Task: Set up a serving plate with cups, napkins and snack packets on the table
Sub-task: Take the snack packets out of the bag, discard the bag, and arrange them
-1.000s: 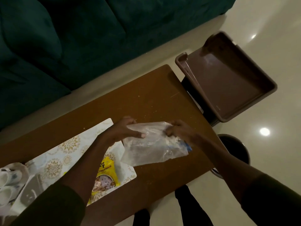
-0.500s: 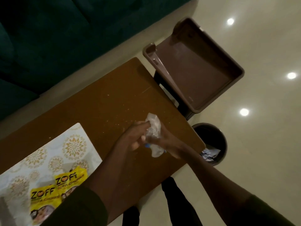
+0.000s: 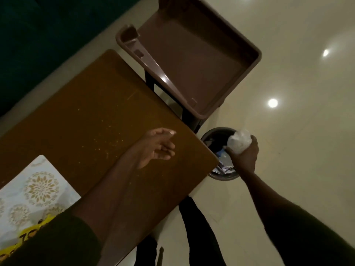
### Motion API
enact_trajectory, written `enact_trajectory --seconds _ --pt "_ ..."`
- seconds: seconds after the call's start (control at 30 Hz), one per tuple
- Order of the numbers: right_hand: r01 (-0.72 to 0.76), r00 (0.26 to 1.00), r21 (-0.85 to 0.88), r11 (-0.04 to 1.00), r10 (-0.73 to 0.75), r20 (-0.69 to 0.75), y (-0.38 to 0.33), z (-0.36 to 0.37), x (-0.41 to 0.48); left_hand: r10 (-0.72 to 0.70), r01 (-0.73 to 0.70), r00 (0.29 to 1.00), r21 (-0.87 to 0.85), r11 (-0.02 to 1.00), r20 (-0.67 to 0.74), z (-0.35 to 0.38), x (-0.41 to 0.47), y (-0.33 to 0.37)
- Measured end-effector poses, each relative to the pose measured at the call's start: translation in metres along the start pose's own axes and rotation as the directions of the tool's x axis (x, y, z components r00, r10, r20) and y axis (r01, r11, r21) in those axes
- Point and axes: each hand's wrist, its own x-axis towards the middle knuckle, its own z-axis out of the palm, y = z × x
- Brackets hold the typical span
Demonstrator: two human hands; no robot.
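My right hand (image 3: 245, 152) grips a crumpled clear plastic bag (image 3: 239, 141) directly over the round dark waste bin (image 3: 213, 134) on the floor beside the table. My left hand (image 3: 156, 146) hovers over the brown wooden table (image 3: 86, 116) near its right end, fingers apart and holding nothing. At the lower left lies a white serving plate with gold flower patterns (image 3: 38, 187). A yellow snack packet (image 3: 28, 232) rests on it, mostly hidden by my left sleeve. No cups or napkins are in view.
A brown plastic stool or tray-like stand (image 3: 194, 62) sits just past the table's far right corner. A dark green sofa (image 3: 38, 35) fills the upper left. The bin holds scraps of paper. My legs show below the table edge. Crumbs dot the tabletop.
The clear bag went from stretched between both hands to crumpled. My right hand carried it off the table to above the bin. My left hand let go.
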Motion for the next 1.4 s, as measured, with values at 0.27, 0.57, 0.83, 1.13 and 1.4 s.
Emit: enact_trajectory --seconds 0.27,0.57,0.83,1.13,1.4 --pt "-0.121 0.992 0.037 0.992 0.12 0.035 -0.014 -0.01 0.026 -0.068 0.053 0.984 -0.099 0.994 -0.161 -0.02 -0.012 -0.04" --pt "0.488 0.863 0.232 0.842 -0.504 0.015 -0.194 0.042 -0.071 0.041 -0.132 0.913 -0.199 0.971 -0.407 -0.039 -0.04 -0.046" --pt "0.709 0.59 0.1 0.698 -0.664 0.46 -0.229 0.132 -0.194 0.045 -0.283 0.771 -0.278 0.918 -0.636 -0.128 -0.123 -0.105" --pt "0.903 0.245 0.09 0.421 -0.674 0.697 -0.253 0.214 -0.354 -0.088 -0.384 0.58 -0.367 0.848 -0.81 -0.207 -0.233 -0.23" --pt "0.872 0.187 0.12 0.475 -0.549 0.814 -0.205 0.269 -0.48 -0.214 -0.255 0.403 -0.333 0.908 -0.89 -0.257 -0.301 -0.341"
